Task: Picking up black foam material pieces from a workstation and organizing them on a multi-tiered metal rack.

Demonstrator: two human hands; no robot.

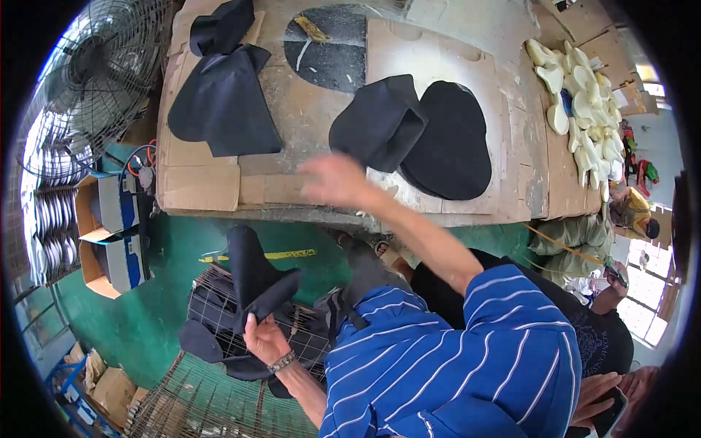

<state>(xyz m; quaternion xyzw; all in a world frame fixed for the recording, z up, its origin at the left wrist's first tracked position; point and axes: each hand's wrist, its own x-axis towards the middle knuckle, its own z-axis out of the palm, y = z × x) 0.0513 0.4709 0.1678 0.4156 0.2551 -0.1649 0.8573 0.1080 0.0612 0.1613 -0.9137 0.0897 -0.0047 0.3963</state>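
Down low, the left hand (264, 337) pinches a black fabric piece (255, 281) above the wire basket (219, 321). Farther out, the blurred right hand (334, 179), fingers unreadable, reaches toward black pieces (409, 131) laid flat on the cardboard-covered table (511, 168).

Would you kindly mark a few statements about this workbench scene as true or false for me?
1. The left hand holds a black fabric piece. True.
2. The right hand grips a pair of scissors. False: it is blurred above the bench edge and appears empty.
3. Cream-coloured foam pieces are piled at the bench's right end. True.
4. The wire-caged fan stands right of the bench. False: it is at the left.
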